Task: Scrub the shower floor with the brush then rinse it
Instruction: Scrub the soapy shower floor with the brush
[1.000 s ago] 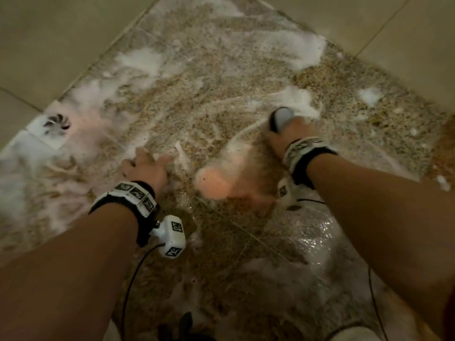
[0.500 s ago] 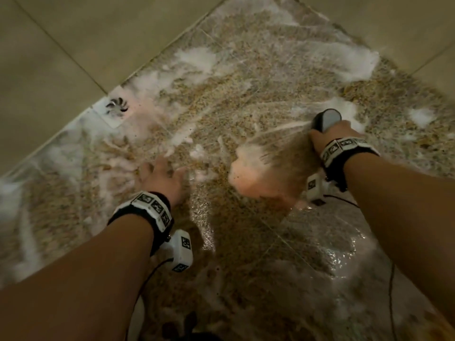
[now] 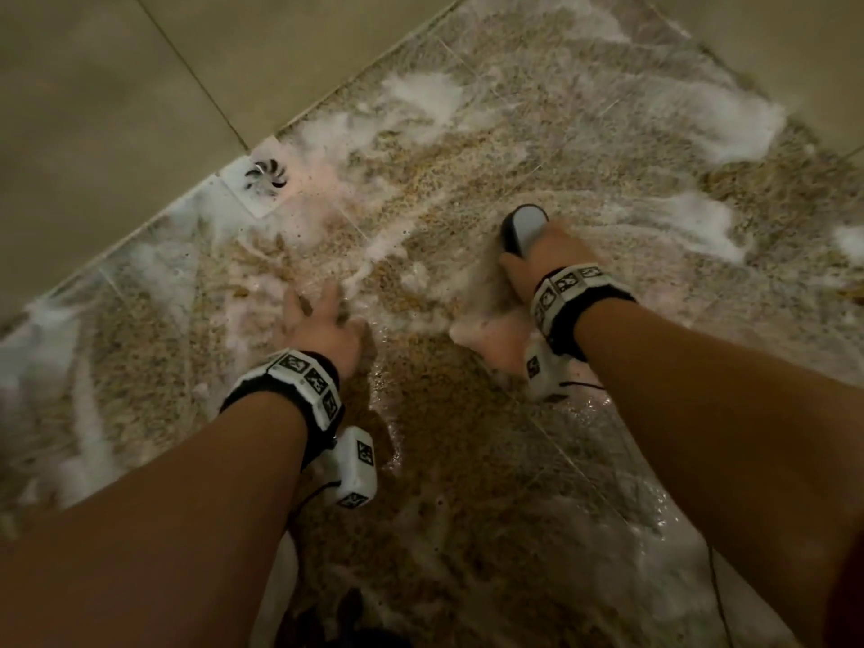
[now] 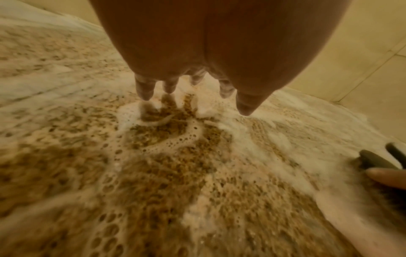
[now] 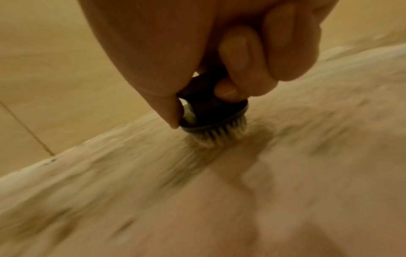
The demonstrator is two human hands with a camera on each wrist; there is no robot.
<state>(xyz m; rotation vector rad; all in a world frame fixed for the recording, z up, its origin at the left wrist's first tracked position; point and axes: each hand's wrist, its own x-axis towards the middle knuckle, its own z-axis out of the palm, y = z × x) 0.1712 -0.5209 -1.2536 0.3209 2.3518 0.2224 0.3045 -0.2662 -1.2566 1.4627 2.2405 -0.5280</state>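
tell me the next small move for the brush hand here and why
Probably sweep the brush away from the body toward the thick foam beyond it. The right hand grips it bristles-down on the floor, and those white clumps look unworked.

The speckled brown granite floor (image 3: pixel 467 460) is wet and streaked with white soap foam (image 3: pixel 421 98), thickest toward the far corner. A small square white drain cover (image 3: pixel 266 177) with a pinwheel grille sits at the floor's edge, against the wall. Large plain beige wall tiles (image 3: pixel 117 109) with thin dark grout lines rise on two sides, meeting in a corner. The light is dim and warm, glinting off the water.
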